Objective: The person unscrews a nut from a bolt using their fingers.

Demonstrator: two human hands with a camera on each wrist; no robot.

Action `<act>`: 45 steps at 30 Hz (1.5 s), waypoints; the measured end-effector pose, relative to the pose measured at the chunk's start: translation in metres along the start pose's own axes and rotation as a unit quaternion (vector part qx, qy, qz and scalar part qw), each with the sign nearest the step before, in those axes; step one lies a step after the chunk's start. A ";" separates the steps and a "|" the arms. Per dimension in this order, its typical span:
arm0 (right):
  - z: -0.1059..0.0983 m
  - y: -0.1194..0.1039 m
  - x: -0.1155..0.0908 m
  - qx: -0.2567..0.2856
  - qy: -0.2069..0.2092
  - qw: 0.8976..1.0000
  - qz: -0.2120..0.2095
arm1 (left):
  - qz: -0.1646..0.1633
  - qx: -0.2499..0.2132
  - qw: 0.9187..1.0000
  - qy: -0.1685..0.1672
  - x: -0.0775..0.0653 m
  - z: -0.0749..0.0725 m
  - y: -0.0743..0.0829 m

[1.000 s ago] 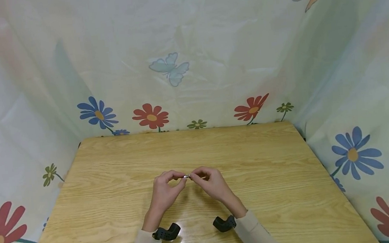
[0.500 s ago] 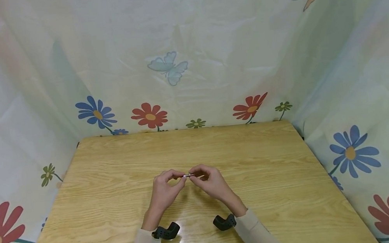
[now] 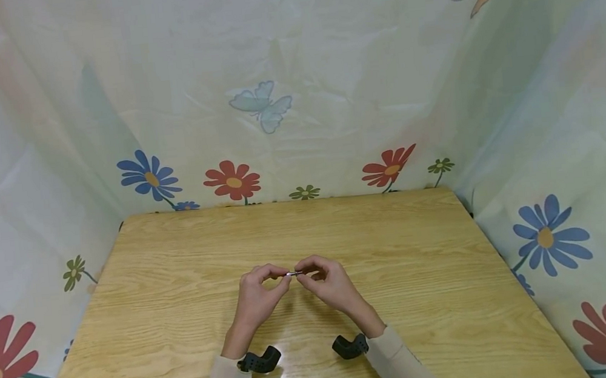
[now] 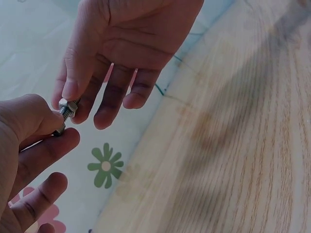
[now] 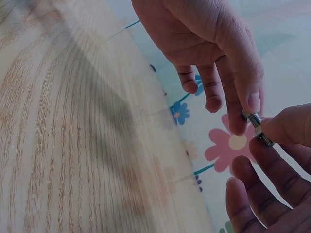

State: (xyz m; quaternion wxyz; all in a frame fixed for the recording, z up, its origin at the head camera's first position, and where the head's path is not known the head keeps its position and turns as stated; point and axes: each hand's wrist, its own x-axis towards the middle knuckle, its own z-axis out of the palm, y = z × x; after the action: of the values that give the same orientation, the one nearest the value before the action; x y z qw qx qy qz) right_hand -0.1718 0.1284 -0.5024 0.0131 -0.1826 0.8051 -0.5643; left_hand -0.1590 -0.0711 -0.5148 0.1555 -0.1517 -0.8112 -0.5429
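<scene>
My left hand (image 3: 256, 300) pinches the head of a small metal bolt (image 5: 255, 119) between thumb and forefinger. A nut (image 4: 71, 105) sits partway along the bolt's thread, and the threaded end sticks out past it. From the other side, the thumb and forefinger of my right hand (image 3: 334, 286) are at the nut, one on each side, holding it. The other fingers of both hands hang loosely bent. In the head view, the bolt lies roughly level between the two hands, above the table; fingertips hide part of it.
A wood-grain table (image 3: 397, 253) spreads beneath the hands. Pale curtains (image 3: 326, 89) printed with flowers and butterflies enclose it at the back and both sides. Each wrist carries a black camera mount, one on the left (image 3: 261, 360) and one on the right (image 3: 349, 347).
The right thumb and forefinger have shifted slightly around the nut, and more of the bolt shows between the hands than a second ago. The left hand stays almost still.
</scene>
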 end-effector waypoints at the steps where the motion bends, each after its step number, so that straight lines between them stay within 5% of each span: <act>1: 0.000 0.000 0.000 0.000 0.001 1.000 0.000 | 0.000 -0.002 1.000 0.000 0.000 0.000 0.000; 14: -0.003 -0.033 -0.004 0.003 -0.002 0.999 -0.046 | 0.022 -0.003 1.000 0.011 -0.001 -0.002 0.000; 28: -0.006 -0.043 -0.006 -0.006 0.002 1.000 0.029 | 0.023 0.002 1.000 0.019 0.000 -0.001 0.002; 36: -0.001 -0.003 -0.001 -0.009 0.006 1.000 0.015 | 0.015 0.007 1.000 0.017 0.000 0.000 0.002; 45: -0.001 -0.002 -0.003 0.008 0.000 1.000 0.009 | 0.014 0.003 1.000 0.011 -0.002 0.000 0.000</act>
State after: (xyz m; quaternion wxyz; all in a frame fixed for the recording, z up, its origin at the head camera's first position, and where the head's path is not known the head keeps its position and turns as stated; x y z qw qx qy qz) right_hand -0.1689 0.1294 -0.5008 0.0194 -0.1750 0.8019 -0.5710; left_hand -0.1570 -0.0715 -0.5158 0.1723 -0.1572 -0.8087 -0.5400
